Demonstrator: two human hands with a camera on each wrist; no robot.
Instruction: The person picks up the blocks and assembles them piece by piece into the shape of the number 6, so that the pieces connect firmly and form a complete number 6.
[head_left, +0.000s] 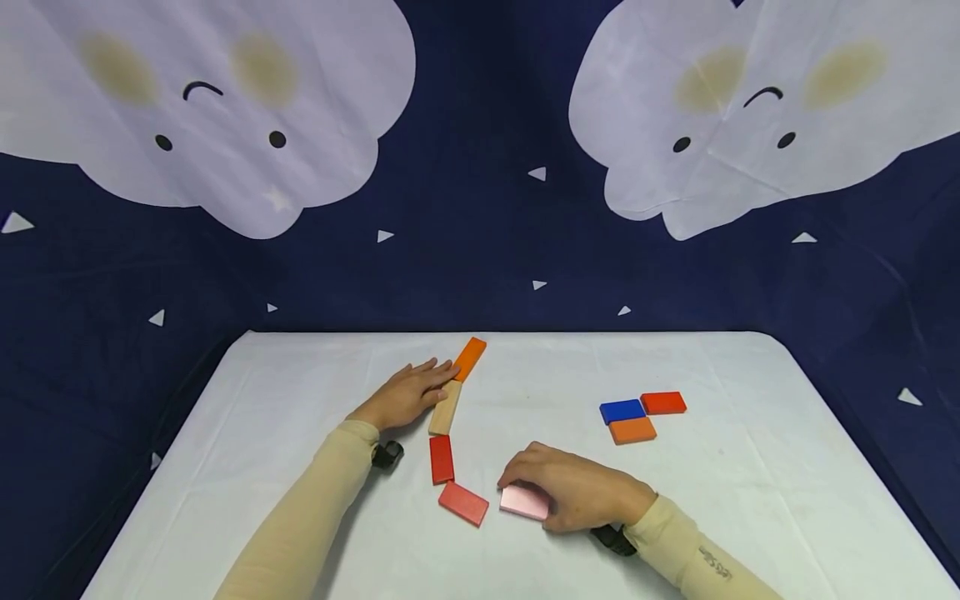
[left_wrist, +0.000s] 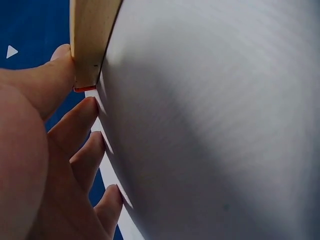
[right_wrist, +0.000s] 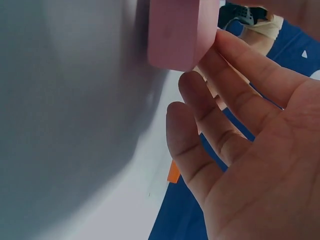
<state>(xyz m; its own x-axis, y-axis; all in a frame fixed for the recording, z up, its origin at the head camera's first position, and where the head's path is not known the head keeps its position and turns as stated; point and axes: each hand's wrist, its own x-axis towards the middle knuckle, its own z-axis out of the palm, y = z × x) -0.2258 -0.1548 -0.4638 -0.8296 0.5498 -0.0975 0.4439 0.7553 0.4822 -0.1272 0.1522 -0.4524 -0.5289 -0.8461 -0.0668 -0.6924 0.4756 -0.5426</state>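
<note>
My right hand (head_left: 581,487) pinches a pink rectangular block (head_left: 525,502) between thumb and fingers, low over the table. In the right wrist view the pink block (right_wrist: 175,35) is at the top, fingertips at its edge. Fingers extended, my left hand (head_left: 405,393) rests at a plain wooden block (head_left: 446,408) and the near end of an orange block (head_left: 472,357). Toward me, a red block (head_left: 442,460) and a coral-red block (head_left: 463,504) carry on this curved row. The pink block is just right of the coral one, with a gap between them.
Off to the right, a blue block (head_left: 622,411), a second orange block (head_left: 632,431) and another red block (head_left: 663,403) lie clustered on the white tabletop (head_left: 750,500). A dark blue cloth (head_left: 480,208) with clouds hangs behind the table's far edge.
</note>
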